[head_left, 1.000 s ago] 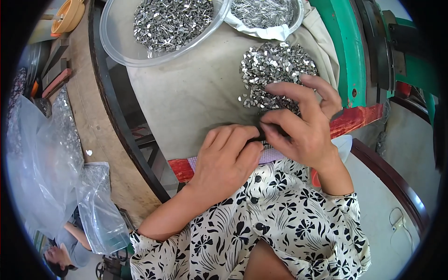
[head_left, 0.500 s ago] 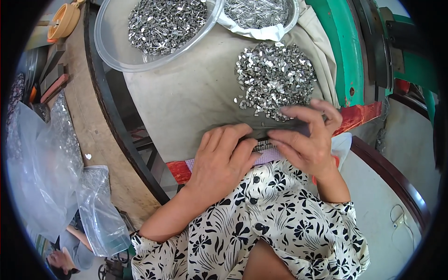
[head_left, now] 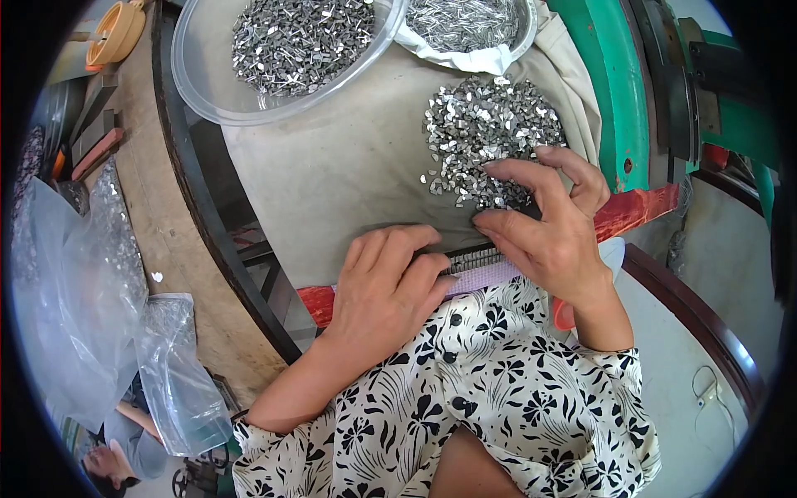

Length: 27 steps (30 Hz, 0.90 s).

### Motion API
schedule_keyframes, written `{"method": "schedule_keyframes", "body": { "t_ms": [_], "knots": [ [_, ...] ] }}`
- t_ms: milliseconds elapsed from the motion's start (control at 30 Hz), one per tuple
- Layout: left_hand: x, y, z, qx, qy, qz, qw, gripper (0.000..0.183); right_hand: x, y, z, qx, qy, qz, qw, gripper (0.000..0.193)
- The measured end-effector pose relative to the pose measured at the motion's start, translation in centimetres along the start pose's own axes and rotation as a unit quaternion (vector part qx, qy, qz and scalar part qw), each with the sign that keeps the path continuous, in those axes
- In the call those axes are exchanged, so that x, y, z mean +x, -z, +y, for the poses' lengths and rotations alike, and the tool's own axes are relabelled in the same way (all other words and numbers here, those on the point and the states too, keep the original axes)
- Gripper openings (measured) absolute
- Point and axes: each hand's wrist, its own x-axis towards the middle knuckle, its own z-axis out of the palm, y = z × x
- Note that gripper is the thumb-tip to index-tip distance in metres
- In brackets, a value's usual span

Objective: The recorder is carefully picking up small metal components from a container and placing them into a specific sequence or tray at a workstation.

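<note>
My left hand point(head_left: 386, 278) is closed around the left part of a narrow dark strip point(head_left: 475, 258) with a row of small metal pieces along it. Its thumb lies on the near side and its fingers on the far side. Close by, my right hand point(head_left: 556, 228) has its fingers apart, reaching over the near edge of a pile of small flat silvery metal chips point(head_left: 486, 129). No piece can be made out between its fingertips. A lilac checked cloth point(head_left: 490, 276) runs along the near side of the strip.
A clear plastic basin point(head_left: 241, 116) of mixed metal bits and pins stands far left on the grey cloth point(head_left: 315, 183). Beside it is a bowl point(head_left: 525, 33) of pins. Green machinery point(head_left: 614, 100) borders the right; plastic bags point(head_left: 178, 373) lie left. Another person point(head_left: 133, 448) is at lower left.
My right hand has moved away from the strip, up to the chip pile, its fingers spreading. More of the strip now shows. The left hand has stayed nearly in place.
</note>
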Motion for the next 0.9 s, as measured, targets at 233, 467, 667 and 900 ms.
{"method": "schedule_keyframes", "body": {
  "t_ms": [233,467,667,900],
  "knots": [
    [-0.1,-0.1,0.0,0.002,-0.005,0.002,1.0,0.026,0.0,0.0,-0.4,0.009,-0.028,0.009,1.0,0.018],
    [-0.2,-0.2,0.0,0.002,-0.004,0.005,1.0,0.027,0.0,-0.3,-0.5,0.029,-0.049,0.019,0.998,0.018],
    [0.3,-0.6,0.4,0.008,-0.017,0.009,1.0,0.025,-0.9,-0.2,-0.3,0.053,-0.039,0.049,0.997,0.018],
    [0.6,-1.4,0.5,0.005,-0.034,0.021,0.999,0.021,-3.1,0.0,-0.9,0.095,-0.04,0.02,0.995,0.02]
  ]
}}
